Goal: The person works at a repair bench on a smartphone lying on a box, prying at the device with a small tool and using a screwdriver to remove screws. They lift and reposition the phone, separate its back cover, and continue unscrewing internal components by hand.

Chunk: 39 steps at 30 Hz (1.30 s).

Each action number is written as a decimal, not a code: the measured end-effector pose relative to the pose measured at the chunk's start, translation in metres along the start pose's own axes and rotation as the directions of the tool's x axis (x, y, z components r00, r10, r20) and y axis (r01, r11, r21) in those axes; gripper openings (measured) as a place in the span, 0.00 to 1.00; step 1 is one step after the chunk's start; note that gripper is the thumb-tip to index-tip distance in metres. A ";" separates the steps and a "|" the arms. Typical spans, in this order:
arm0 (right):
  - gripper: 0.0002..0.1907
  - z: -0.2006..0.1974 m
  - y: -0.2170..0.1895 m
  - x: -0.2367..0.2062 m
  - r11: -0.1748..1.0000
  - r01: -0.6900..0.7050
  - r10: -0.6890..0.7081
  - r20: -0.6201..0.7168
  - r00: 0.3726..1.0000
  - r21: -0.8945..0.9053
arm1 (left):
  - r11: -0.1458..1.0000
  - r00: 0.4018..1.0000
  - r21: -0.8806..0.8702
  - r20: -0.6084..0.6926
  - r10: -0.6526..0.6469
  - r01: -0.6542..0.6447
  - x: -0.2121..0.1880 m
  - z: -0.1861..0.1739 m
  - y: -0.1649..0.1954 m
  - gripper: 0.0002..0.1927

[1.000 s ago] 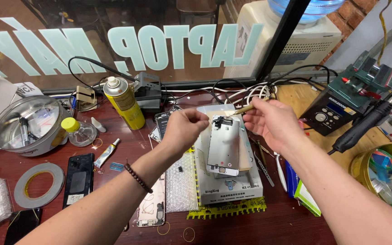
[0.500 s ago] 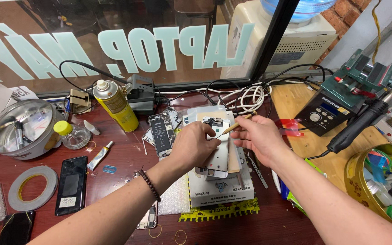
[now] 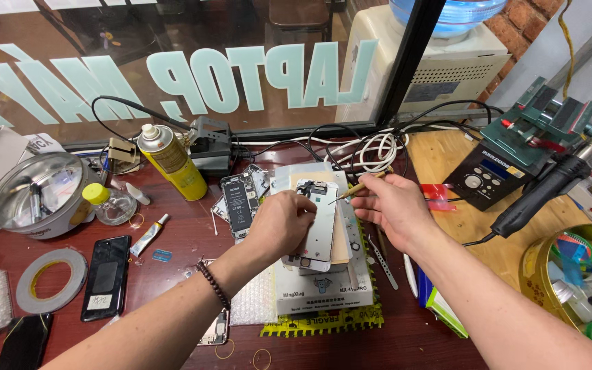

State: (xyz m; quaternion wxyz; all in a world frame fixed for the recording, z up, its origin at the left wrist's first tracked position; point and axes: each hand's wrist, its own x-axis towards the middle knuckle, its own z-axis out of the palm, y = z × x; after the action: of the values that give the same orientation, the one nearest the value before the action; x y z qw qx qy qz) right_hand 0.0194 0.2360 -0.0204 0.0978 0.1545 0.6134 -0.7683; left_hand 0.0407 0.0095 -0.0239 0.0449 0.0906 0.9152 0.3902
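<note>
At the frame's centre, the left hand (image 3: 281, 223) stayed clamped on the opened phone frame (image 3: 318, 229), which lay flat on the white box (image 3: 320, 296). The right hand (image 3: 385, 209), fingers pinched on a thin yellow-handled tool (image 3: 356, 188), kept its tip at the frame's upper edge, much as half a second earlier.

Both forearms are bare and reach in from the bottom edge of the frame toward its middle. The left arm enters at lower left and runs up diagonally, with a dark beaded bracelet around the wrist. The left hand (image 3: 279, 223) sits just left of centre, knuckles up, fingers curled down and closed in a grip. The right arm comes in from the lower right corner, angled up and leftward. The right hand (image 3: 388, 209) lies just right of centre, palm turned partly down, thumb and forefinger pinched together, the other fingers loosely bent. The two hands are near each other, not touching.
</note>
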 end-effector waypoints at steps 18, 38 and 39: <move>0.10 0.024 0.008 -0.007 0.995 0.103 -0.102 0.106 0.989 -0.004 | 0.991 0.995 -0.097 -0.008 -0.095 0.094 0.010 0.000 -0.017 0.11; 0.13 0.049 0.013 -0.010 0.963 0.129 -0.129 0.015 0.991 -0.235 | 0.999 1.000 -0.039 0.018 0.010 -0.009 0.006 -0.008 -0.015 0.09; 0.13 0.049 0.013 -0.009 0.961 0.126 -0.127 0.009 0.992 -0.245 | 0.998 1.000 -0.059 0.014 0.014 -0.013 0.007 -0.007 -0.016 0.09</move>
State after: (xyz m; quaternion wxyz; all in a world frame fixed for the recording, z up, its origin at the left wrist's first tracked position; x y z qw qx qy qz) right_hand 0.0268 0.1848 -0.0193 0.0649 0.1042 0.7125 -0.6908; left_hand 0.0306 -0.0049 -0.0304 0.0517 0.0982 0.9024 0.4164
